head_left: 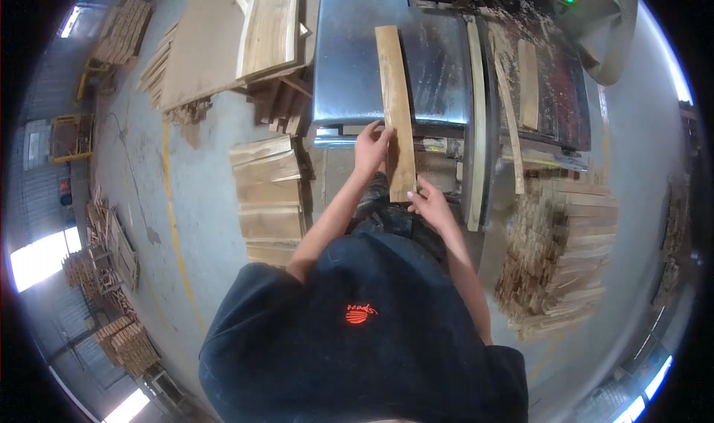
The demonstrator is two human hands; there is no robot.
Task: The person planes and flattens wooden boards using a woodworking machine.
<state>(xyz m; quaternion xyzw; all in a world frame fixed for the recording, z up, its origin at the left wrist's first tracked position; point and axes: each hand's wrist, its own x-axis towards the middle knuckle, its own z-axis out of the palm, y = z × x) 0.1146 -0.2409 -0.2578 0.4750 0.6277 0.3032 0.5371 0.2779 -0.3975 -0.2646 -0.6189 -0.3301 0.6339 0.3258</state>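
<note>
A long, narrow wooden board (396, 103) lies lengthwise on the shiny metal table (346, 66) of a machine, its near end hanging past the front edge toward my body. My left hand (372, 148) grips the board's left edge just in front of the table, fingertips against the wood. Close to the near end, my right hand (433, 202) has its thumb over the right corner and its forefinger at the right edge, the fingers curled around that corner.
Right of the board runs a long rail (476, 126). Beyond it, wood strips (528, 85) lie on a dusty, reddish surface. Stacked boards (268, 192) stand to the left, with wide panels (271, 29) farther ahead. A big pile of strips (558, 252) sits at the right.
</note>
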